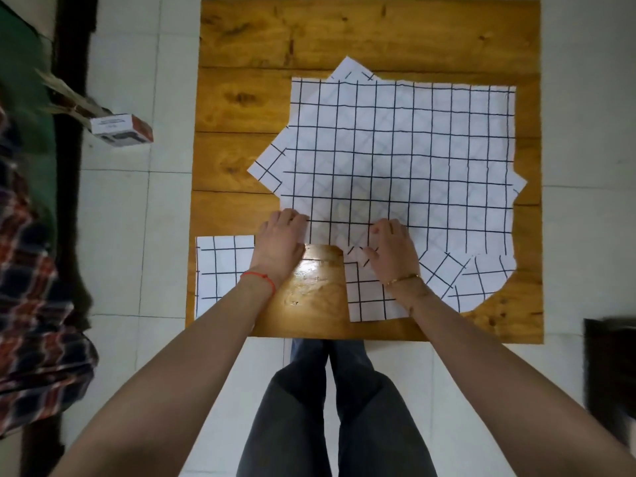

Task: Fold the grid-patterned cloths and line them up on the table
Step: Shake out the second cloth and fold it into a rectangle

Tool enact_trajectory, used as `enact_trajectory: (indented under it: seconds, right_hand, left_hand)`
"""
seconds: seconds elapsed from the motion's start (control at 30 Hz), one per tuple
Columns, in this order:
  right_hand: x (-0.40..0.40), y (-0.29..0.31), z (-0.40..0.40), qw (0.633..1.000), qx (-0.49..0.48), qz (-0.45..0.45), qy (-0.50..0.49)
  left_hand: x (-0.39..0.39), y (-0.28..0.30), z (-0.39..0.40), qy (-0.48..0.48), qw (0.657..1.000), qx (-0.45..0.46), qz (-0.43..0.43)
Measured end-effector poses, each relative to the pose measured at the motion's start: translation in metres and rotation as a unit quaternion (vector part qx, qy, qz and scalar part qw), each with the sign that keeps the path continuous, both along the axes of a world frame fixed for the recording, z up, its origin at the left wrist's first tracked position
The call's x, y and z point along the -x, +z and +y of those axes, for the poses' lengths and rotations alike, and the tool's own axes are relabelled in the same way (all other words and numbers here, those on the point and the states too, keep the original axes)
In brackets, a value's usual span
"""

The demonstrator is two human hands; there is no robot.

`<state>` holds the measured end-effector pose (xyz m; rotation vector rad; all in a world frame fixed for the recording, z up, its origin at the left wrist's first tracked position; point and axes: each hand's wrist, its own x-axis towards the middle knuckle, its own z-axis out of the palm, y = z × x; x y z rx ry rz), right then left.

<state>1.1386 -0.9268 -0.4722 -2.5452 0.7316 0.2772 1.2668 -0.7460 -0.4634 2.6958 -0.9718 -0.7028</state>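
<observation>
Both arms reach straight out over the near edge of the tabletop (241, 98). The left hand (280, 241) curls its grip on the near-left edge of the top cloth (395, 160), knuckles up; the right hand (392, 251) seems to pinch that same edge, fingers bent. A folded cloth (220, 270) lies at the near-left corner

A home room, by the look of it: pale floor tiles (137, 235) are showing all around a low wooden table (344, 36), plaid fabric (31, 287) is lying at nine o'clock, and a small box (120, 129) is sitting at ten.
</observation>
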Motion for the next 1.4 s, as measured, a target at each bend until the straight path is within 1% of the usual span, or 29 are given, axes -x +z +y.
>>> enact_trajectory:
  seconds: [0.1,0.47,0.63,0.7,0.77,0.9,1.03,1.13,1.2,1.3,1.4]
  right_hand:
    - [-0.001,-0.002,-0.009,1.000,0.005,-0.004,0.001]
    - [-0.008,-0.012,-0.023,1.000,-0.026,-0.002,-0.002]
    - [-0.007,-0.012,-0.026,0.998,-0.056,-0.001,-0.020]
    - [-0.005,-0.010,-0.025,0.998,-0.053,-0.015,-0.022]
    - [-0.002,-0.004,-0.023,0.998,-0.039,-0.039,-0.004]
    - [-0.004,0.019,-0.012,0.993,-0.036,-0.079,0.081]
    - [-0.017,0.048,0.006,0.984,-0.012,-0.108,0.140]
    - [-0.025,0.077,0.012,0.981,0.015,-0.144,0.126]
    - [-0.028,0.097,0.008,0.983,0.007,-0.154,0.102]
    - [-0.028,0.130,-0.004,0.983,-0.044,-0.164,0.073]
    - [-0.024,0.165,-0.020,0.977,-0.106,-0.180,0.035]
  left_hand:
    - [-0.001,-0.003,-0.006,-0.020,1.000,-0.010,-0.008]
    - [-0.011,-0.008,-0.005,-0.022,0.999,-0.008,-0.024]
    - [-0.012,-0.009,-0.003,0.003,1.000,0.022,-0.005]
    - [-0.013,-0.008,-0.001,0.010,0.999,0.036,0.002]
    - [-0.012,-0.003,-0.001,0.013,0.997,0.074,0.010]
    - [-0.011,0.024,-0.006,-0.028,0.989,0.146,0.014]
    - [-0.008,0.058,-0.012,-0.068,0.985,0.159,0.011]
    - [-0.008,0.086,-0.017,-0.070,0.979,0.186,0.032]
    - [-0.010,0.103,-0.020,-0.056,0.975,0.211,0.043]
    - [-0.013,0.128,-0.023,-0.056,0.972,0.226,0.043]
    - [-0.018,0.156,-0.026,-0.060,0.973,0.221,0.021]
